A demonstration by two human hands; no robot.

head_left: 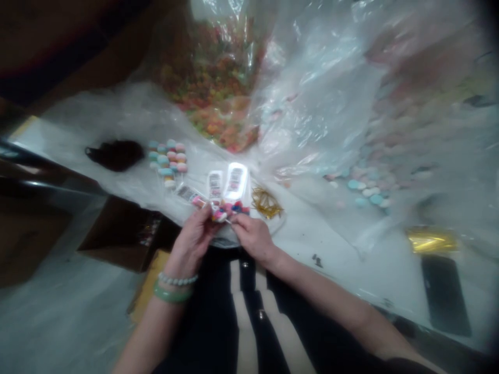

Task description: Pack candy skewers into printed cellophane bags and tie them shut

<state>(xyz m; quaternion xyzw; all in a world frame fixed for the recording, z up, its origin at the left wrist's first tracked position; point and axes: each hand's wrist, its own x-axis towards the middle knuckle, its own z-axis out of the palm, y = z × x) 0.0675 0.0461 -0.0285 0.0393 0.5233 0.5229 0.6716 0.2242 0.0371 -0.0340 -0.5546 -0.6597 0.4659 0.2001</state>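
Note:
My left hand (195,234) is closed around the near left side of a small bundle of pink, blue and yellow candy (220,213), which seems to be in clear wrapping. From the other side, my right hand (252,238) pinches the same bundle near a thin whitish stick or wrapper end. Just beyond my fingers lie clear packs with printed labels (215,183), one of them shining brightly. Gold twist ties (266,201) are heaped to the right of them. Pastel candy skewers (168,158) lie in rows to the left. Blur hides finer detail.
A large clear bag of orange and green candies (222,111) is at the back. Loose pastel candies (370,191) lie in plastic at right. Nearer are a gold packet (432,241) and a dark phone (445,296). An open cardboard box (117,236) stands below the table's left edge.

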